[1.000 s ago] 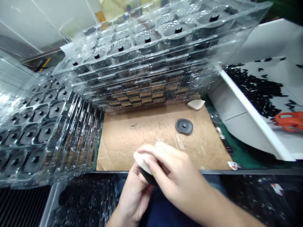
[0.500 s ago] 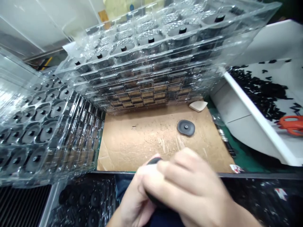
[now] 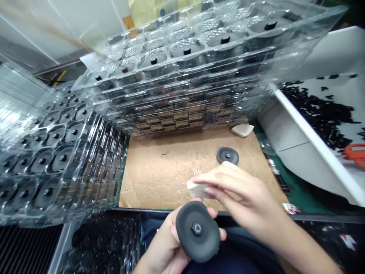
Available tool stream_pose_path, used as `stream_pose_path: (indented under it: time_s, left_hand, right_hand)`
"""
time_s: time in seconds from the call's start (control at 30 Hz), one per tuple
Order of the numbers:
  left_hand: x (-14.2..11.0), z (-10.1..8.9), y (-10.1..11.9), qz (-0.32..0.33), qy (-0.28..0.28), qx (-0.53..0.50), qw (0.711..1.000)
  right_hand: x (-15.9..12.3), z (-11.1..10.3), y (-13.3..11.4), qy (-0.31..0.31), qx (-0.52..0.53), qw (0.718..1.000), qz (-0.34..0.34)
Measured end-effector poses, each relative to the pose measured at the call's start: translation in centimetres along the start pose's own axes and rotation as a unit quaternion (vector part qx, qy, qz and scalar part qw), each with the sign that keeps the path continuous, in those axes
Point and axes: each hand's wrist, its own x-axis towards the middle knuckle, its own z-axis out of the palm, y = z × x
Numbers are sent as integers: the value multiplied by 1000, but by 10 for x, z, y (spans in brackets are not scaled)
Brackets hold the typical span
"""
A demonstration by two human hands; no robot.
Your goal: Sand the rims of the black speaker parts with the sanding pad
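My left hand (image 3: 168,243) grips a black round disc (image 3: 197,231) with a small hub in its middle, face tilted up toward me. Just above it, my right hand (image 3: 242,198) pinches a small white block (image 3: 196,189) between thumb and fingers. A second black disc (image 3: 227,155) lies flat on the cardboard sheet (image 3: 159,175), just beyond my right hand.
Tall stacks of clear plastic trays (image 3: 182,76) holding black discs rise behind the cardboard, more trays (image 3: 51,152) at the left. A white wedge (image 3: 242,130) lies at the cardboard's far right corner. A white bin (image 3: 296,125) with small black parts and orange scissors (image 3: 355,154) stands at right.
My right hand has lifted off the black disc with the white block, uncovering the disc's face. My left hand has turned the disc toward me.
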Motion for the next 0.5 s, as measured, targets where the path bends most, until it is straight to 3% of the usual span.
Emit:
stream_pose_path:
  time_s: [0.13, 0.33, 0.5]
  left_hand:
    - [-4, -4, 5, -8, -32, -29, 999]
    - [0, -9, 4, -8, -69, -56, 996]
    - [-3, -9, 6, -10, -82, -50, 995]
  right_hand:
    - [-22, 14, 29, -12, 21, 989, 143]
    - [-56, 48, 50, -16, 44, 978, 204]
    - [-51, 31, 45, 32, 18, 974, 225]
